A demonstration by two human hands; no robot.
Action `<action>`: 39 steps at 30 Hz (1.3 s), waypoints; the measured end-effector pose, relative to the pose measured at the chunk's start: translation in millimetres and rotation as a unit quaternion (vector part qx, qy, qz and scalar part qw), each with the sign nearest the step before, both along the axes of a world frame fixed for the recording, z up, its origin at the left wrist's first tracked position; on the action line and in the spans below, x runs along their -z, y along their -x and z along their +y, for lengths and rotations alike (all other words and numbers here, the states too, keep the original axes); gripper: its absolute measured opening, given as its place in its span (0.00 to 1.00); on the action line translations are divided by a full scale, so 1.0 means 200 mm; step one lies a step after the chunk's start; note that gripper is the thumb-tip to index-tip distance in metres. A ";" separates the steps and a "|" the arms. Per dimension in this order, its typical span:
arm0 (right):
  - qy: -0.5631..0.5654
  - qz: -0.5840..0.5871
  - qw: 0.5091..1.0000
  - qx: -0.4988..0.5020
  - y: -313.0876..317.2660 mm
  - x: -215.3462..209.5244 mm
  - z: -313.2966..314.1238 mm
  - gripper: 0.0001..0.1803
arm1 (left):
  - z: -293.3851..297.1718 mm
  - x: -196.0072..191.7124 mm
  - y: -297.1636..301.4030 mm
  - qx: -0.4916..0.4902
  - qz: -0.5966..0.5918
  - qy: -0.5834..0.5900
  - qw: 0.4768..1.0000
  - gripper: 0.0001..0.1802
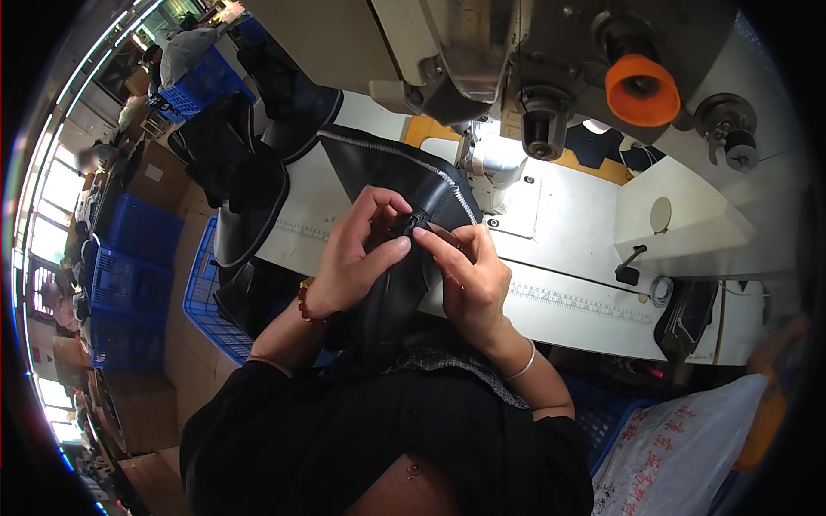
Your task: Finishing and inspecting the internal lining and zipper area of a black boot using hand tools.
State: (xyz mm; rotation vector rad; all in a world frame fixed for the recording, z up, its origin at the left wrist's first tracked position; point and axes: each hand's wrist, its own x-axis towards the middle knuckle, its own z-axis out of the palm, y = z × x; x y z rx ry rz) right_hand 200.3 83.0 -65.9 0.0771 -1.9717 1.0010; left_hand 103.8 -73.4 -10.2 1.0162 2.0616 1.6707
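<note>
The black piece (391,168) is in front of the person, at the near side of the white worktop (576,224). It is smooth and shiny, with a white zigzag line of thread near its edge. Its far end lies on the worktop, just left of the sewing machine (482,43), and its near end hangs down toward the person's lap.

The left hand (361,249) has its thumb and pointing finger pinched on a small black bit in the middle of the piece. The right hand (477,279) comes from the other side, and its thumb and pointing finger are squeezed on the same spot. The bit between them is too small and dark to tell what it is. A brown bracelet (304,299) is on the left wrist and a thin silver one on the right.

To the left, more black pieces (249,224) hang over the worktop edge, with a blue basket (202,288) just below. An orange cup (641,69) sits on the machine, far right. A clear plastic bag (688,443) is at the near right.
</note>
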 end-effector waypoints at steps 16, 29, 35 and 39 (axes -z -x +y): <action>0.053 -0.051 0.996 -0.056 -0.06 -0.05 0.01 0.27 | 0.00 0.01 0.00 0.001 -0.034 -0.007 0.999 0.20; 0.008 -0.039 0.999 0.010 -0.02 -0.01 -0.03 0.26 | 0.00 0.02 0.00 0.000 -0.013 -0.017 1.000 0.20; 0.026 0.011 0.999 0.034 0.01 0.02 -0.06 0.24 | 0.00 0.02 0.00 -0.004 -0.004 -0.025 1.000 0.20; 0.077 0.017 0.997 0.000 0.01 0.02 -0.07 0.24 | 0.01 0.00 -0.02 -0.010 -0.019 -0.017 1.000 0.20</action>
